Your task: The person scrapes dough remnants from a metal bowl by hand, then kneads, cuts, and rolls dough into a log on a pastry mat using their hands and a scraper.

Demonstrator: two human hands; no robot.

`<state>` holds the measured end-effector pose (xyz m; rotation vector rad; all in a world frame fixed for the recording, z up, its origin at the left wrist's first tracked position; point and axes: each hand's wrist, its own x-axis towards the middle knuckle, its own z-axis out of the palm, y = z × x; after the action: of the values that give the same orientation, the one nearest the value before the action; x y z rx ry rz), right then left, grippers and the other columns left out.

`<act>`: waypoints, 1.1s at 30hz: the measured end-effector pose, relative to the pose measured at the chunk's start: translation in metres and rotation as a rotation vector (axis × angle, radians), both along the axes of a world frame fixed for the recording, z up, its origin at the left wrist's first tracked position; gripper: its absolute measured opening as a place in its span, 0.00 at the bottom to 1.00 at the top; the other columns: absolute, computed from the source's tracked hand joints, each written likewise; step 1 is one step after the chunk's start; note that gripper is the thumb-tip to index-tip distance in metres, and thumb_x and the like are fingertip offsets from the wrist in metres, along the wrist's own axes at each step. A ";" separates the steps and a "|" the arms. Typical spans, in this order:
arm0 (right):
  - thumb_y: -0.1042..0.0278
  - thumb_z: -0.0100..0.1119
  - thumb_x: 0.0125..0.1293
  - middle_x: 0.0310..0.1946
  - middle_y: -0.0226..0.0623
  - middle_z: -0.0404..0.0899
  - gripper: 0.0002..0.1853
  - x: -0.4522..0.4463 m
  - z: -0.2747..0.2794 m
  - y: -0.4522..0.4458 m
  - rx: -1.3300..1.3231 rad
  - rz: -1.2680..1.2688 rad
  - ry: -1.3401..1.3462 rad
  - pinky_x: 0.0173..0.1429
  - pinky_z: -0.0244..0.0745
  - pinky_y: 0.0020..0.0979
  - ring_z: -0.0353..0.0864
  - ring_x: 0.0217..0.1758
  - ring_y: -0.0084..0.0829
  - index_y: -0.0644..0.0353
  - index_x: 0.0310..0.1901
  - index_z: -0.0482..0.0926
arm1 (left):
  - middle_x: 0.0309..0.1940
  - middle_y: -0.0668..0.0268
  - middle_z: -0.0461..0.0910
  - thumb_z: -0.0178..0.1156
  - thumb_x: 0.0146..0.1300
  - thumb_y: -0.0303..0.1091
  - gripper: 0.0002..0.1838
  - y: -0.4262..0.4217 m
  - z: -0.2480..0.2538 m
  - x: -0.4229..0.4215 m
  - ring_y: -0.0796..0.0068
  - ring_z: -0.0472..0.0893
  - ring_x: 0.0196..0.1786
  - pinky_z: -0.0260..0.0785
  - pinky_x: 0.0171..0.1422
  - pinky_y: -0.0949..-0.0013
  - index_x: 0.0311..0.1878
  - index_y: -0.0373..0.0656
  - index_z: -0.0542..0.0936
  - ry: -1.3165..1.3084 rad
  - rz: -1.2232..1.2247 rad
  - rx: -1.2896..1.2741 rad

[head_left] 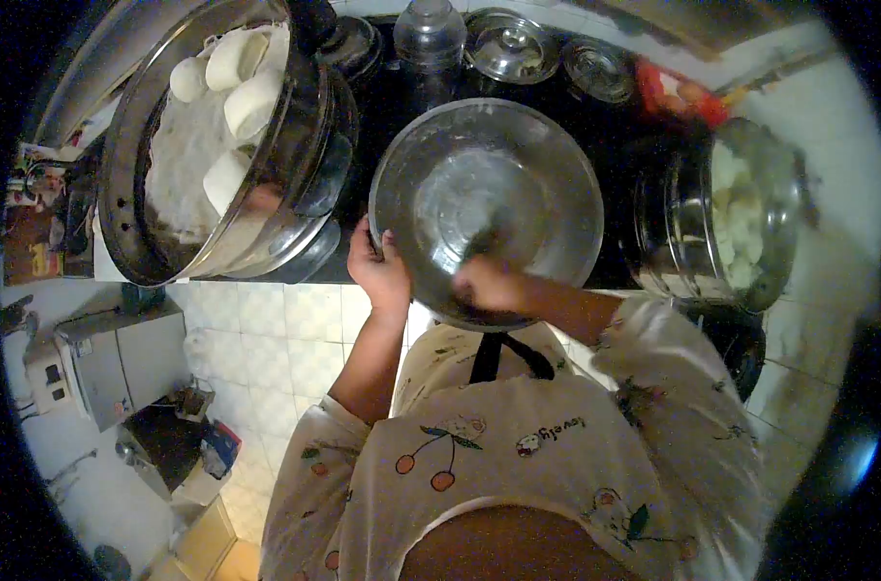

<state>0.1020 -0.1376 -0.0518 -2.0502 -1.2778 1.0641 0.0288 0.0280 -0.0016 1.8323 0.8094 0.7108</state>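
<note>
A large round metal basin (547,223) tilts toward me at the counter's front edge, its inside wet-looking and shiny. My left hand (380,271) grips its left rim, thumb over the edge. Inside the basin, near the front wall, my right hand (489,283) is closed and smeared by motion. Something small and dark shows just beyond its fingers, too blurred to name. On the left stands a big steamer pot (121,218) with pale cloth in it and several white buns (254,105) on the cloth.
Right of the basin is another metal steamer (653,228) with pale pieces inside. Along the back stand a glass jar (429,39), a lidded metal pot (510,48) and a red packet (678,92). A white cabinet (121,363) is at lower left.
</note>
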 end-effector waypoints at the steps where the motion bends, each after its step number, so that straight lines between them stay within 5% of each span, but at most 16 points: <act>1: 0.72 0.60 0.51 0.29 0.45 0.79 0.08 -0.010 -0.009 0.011 0.182 -0.116 0.051 0.40 0.71 0.32 0.77 0.33 0.35 0.62 0.34 0.79 | 0.44 0.55 0.79 0.58 0.56 0.21 0.17 0.002 0.005 0.000 0.66 0.78 0.48 0.68 0.55 0.66 0.51 0.32 0.75 0.058 -0.014 0.062; 4: 0.73 0.59 0.53 0.32 0.44 0.80 0.07 -0.015 0.008 0.003 0.154 -0.186 0.307 0.41 0.72 0.34 0.78 0.35 0.36 0.61 0.35 0.79 | 0.44 0.53 0.80 0.60 0.53 0.20 0.20 0.015 -0.009 -0.002 0.64 0.79 0.47 0.69 0.54 0.66 0.51 0.31 0.75 0.044 -0.045 0.040; 6: 0.73 0.60 0.53 0.34 0.44 0.81 0.08 0.005 0.045 -0.034 -0.168 0.048 -0.008 0.44 0.73 0.36 0.80 0.39 0.41 0.60 0.36 0.80 | 0.44 0.52 0.80 0.60 0.51 0.19 0.21 0.013 0.005 -0.004 0.62 0.80 0.46 0.69 0.55 0.66 0.52 0.31 0.75 0.071 -0.052 0.027; 8: 0.70 0.60 0.53 0.36 0.47 0.81 0.09 0.029 0.092 -0.049 -0.340 -0.373 0.008 0.47 0.74 0.39 0.80 0.43 0.45 0.60 0.38 0.81 | 0.43 0.51 0.80 0.60 0.51 0.19 0.22 0.011 0.013 -0.005 0.61 0.80 0.46 0.69 0.55 0.65 0.52 0.31 0.75 0.099 -0.056 0.071; 11: 0.69 0.57 0.53 0.37 0.53 0.80 0.12 0.057 0.081 -0.070 -0.220 -0.147 -0.778 0.48 0.74 0.41 0.80 0.44 0.48 0.60 0.39 0.81 | 0.42 0.50 0.81 0.59 0.50 0.18 0.22 0.010 -0.002 -0.005 0.59 0.80 0.45 0.69 0.54 0.65 0.52 0.31 0.75 -0.021 -0.020 0.064; 13: 0.69 0.56 0.52 0.38 0.54 0.80 0.12 0.058 0.059 -0.069 -0.588 0.001 -0.928 0.49 0.74 0.42 0.80 0.44 0.48 0.63 0.39 0.81 | 0.44 0.49 0.80 0.58 0.50 0.18 0.21 0.011 0.009 -0.002 0.58 0.80 0.46 0.69 0.55 0.65 0.52 0.31 0.75 0.071 -0.029 0.087; 16: 0.71 0.54 0.52 0.37 0.53 0.80 0.11 0.008 0.067 -0.039 -0.559 -0.127 -0.336 0.49 0.74 0.44 0.80 0.41 0.47 0.64 0.37 0.81 | 0.41 0.49 0.80 0.55 0.51 0.16 0.21 0.011 0.008 0.004 0.61 0.81 0.44 0.70 0.50 0.67 0.52 0.31 0.75 0.017 -0.046 0.099; 19: 0.73 0.53 0.53 0.34 0.51 0.81 0.10 0.013 0.028 -0.064 -0.221 0.016 -0.294 0.47 0.75 0.45 0.81 0.38 0.47 0.64 0.34 0.81 | 0.43 0.51 0.80 0.55 0.52 0.17 0.21 0.012 0.000 0.002 0.62 0.80 0.45 0.70 0.52 0.66 0.52 0.32 0.75 -0.005 -0.071 0.068; 20: 0.74 0.51 0.54 0.32 0.48 0.81 0.10 0.025 -0.011 -0.079 -0.374 0.028 -0.727 0.43 0.76 0.45 0.82 0.37 0.47 0.61 0.34 0.82 | 0.45 0.51 0.80 0.56 0.52 0.18 0.21 0.012 -0.001 0.002 0.61 0.80 0.47 0.70 0.54 0.65 0.53 0.33 0.75 0.008 -0.086 0.053; 22: 0.74 0.51 0.54 0.31 0.48 0.82 0.10 0.078 0.033 -0.067 -0.375 -0.120 -0.816 0.40 0.77 0.46 0.82 0.35 0.47 0.61 0.34 0.82 | 0.46 0.53 0.80 0.57 0.54 0.19 0.21 0.014 0.001 0.002 0.64 0.80 0.47 0.69 0.55 0.65 0.53 0.34 0.75 0.004 -0.114 0.065; 25: 0.73 0.54 0.53 0.31 0.46 0.82 0.09 0.100 0.022 -0.079 -0.529 -0.172 -0.852 0.39 0.77 0.44 0.82 0.33 0.46 0.60 0.35 0.82 | 0.47 0.55 0.79 0.60 0.56 0.22 0.20 0.018 0.008 0.008 0.67 0.79 0.47 0.69 0.54 0.66 0.54 0.35 0.74 0.058 -0.132 -0.041; 27: 0.69 0.57 0.52 0.33 0.45 0.82 0.10 0.058 0.017 -0.066 -0.761 0.024 -0.622 0.42 0.77 0.42 0.82 0.36 0.43 0.57 0.36 0.83 | 0.48 0.57 0.79 0.62 0.57 0.26 0.20 0.018 0.007 0.022 0.69 0.79 0.47 0.70 0.54 0.67 0.54 0.36 0.74 0.024 -0.133 -0.116; 29: 0.65 0.60 0.52 0.37 0.45 0.81 0.10 0.011 0.035 -0.054 -0.363 -0.101 -0.326 0.47 0.75 0.41 0.81 0.41 0.43 0.55 0.37 0.83 | 0.48 0.59 0.79 0.64 0.58 0.31 0.21 0.023 -0.001 0.032 0.71 0.79 0.47 0.70 0.53 0.69 0.54 0.38 0.74 -0.088 -0.109 -0.143; 31: 0.66 0.59 0.52 0.39 0.46 0.81 0.10 0.001 0.046 -0.037 -0.242 -0.164 -0.046 0.49 0.74 0.42 0.80 0.43 0.45 0.55 0.36 0.82 | 0.47 0.60 0.79 0.65 0.58 0.34 0.23 0.022 0.002 0.024 0.72 0.78 0.47 0.68 0.55 0.69 0.55 0.38 0.73 -0.162 -0.118 -0.208; 33: 0.66 0.59 0.53 0.40 0.45 0.80 0.09 0.000 0.044 -0.035 -0.129 -0.286 -0.096 0.50 0.73 0.43 0.79 0.44 0.47 0.56 0.36 0.81 | 0.45 0.62 0.79 0.65 0.58 0.36 0.24 0.016 0.008 0.018 0.74 0.76 0.48 0.67 0.56 0.70 0.55 0.37 0.71 -0.235 -0.145 -0.272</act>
<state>0.1020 -0.1725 -0.0080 -2.3211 -0.9423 0.9468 0.0469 0.0436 0.0067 1.5132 0.5824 0.6721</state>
